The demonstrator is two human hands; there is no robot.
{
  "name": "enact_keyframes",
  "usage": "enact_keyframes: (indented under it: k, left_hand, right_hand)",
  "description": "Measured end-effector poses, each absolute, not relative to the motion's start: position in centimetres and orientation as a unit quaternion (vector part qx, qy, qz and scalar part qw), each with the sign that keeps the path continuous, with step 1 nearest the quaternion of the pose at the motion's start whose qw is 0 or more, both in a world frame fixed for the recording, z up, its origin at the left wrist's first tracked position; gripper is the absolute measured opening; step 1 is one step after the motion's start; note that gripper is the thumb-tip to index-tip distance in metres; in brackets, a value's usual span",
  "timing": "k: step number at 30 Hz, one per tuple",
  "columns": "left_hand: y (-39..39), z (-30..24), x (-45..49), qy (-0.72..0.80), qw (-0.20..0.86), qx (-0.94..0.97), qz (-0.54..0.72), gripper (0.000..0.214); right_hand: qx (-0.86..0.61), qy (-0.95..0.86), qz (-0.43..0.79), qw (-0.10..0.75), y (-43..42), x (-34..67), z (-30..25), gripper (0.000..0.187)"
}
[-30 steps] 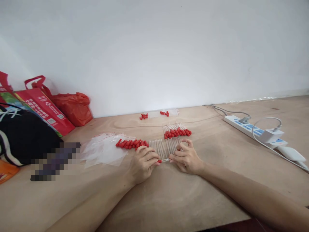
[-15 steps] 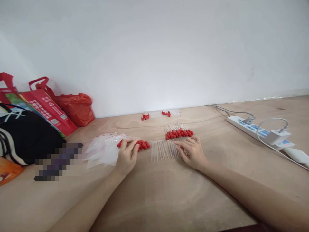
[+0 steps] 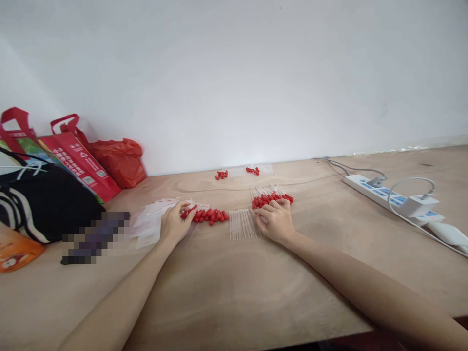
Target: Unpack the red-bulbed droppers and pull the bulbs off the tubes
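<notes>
My left hand [image 3: 174, 224] rests on the wooden table at the left end of a row of loose red rubber bulbs [image 3: 210, 216], its fingers pinched on one bulb. My right hand [image 3: 275, 220] lies with curled fingers over the right side of a row of clear glass tubes [image 3: 241, 224], just in front of a batch of tubes fitted with red bulbs [image 3: 272, 198]. What the right fingers grip is hidden. A stack of clear zip bags [image 3: 149, 222] lies under and left of my left hand.
Red shopping bags [image 3: 91, 161] and a black bag [image 3: 40, 204] stand at the left against the wall. A white power strip [image 3: 395, 200] with cables lies at the right. Two small heaps of red bulbs [image 3: 237, 172] lie near the wall.
My hands let go of the tube held between them. My left hand went left to the loose red bulbs; my right hand shifted slightly up over the tubes.
</notes>
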State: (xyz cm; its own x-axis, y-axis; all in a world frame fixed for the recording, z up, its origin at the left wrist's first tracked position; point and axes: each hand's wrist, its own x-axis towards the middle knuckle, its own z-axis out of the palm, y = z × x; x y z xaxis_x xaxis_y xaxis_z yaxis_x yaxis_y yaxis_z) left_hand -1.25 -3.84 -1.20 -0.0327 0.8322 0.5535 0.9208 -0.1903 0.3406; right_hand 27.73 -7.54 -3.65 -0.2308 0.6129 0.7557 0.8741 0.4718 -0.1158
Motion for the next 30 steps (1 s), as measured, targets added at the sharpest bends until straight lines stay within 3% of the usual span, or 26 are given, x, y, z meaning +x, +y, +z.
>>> enact_keyframes:
  k: [10, 14, 22, 30]
  left_hand:
    - [-4.5, -1.4, -0.9, -0.585, 0.188, -0.704, -0.356, 0.023]
    - [-5.6, -1.1, 0.8, -0.537, 0.221, -0.720, -0.381, 0.022]
    - [-6.0, -0.9, 8.9, -0.464, 0.125, -0.823, -0.302, 0.014]
    - [-2.4, -0.5, 15.8, -0.472, 0.081, -0.841, -0.254, 0.023]
  right_hand:
    - [-0.482, -0.816, -0.119, 0.295, -8.8, 27.4, -2.8, 0.041]
    - [-0.487, -0.809, -0.115, 0.307, -8.8, 27.8, -2.2, 0.043]
    - [-0.514, -0.755, -0.175, 0.368, -8.9, 32.9, -2.9, 0.038]
    - [-0.533, -0.722, -0.198, 0.394, -8.9, 34.4, -3.0, 0.034]
